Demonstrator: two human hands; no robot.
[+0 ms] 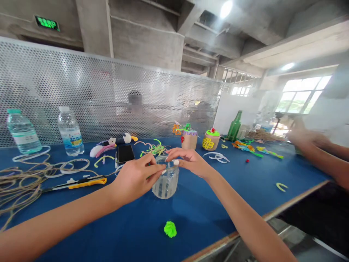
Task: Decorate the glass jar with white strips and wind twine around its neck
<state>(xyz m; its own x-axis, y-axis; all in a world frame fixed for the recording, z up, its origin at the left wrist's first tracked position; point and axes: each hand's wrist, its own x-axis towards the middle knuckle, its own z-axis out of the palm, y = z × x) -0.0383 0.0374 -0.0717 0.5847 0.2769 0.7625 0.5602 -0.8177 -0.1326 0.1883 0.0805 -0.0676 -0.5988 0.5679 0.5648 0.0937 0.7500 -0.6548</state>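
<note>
A clear glass jar (165, 185) stands upright on the blue table, with vertical strips showing on its side. At the left of its rim is my left hand (140, 174), thumb and index finger pinched together; whatever lies between them is too small to make out. My right hand (191, 162) reaches over the rim from the right, fingers curled and thumb close to the fingertips at the jar's mouth. A thin strand seems to run along the rim between both hands. In front of the jar lies a bright green fuzzy ball (170, 229).
Twine (19, 185), a yellow cutter (87, 182), a phone (125, 153) and two water bottles (71, 134) are on the left. Behind stand two decorated jars (211, 141). A green bottle (235, 126) is farther right, near another person's arms (319, 153). A perforated screen (163, 98) borders the table.
</note>
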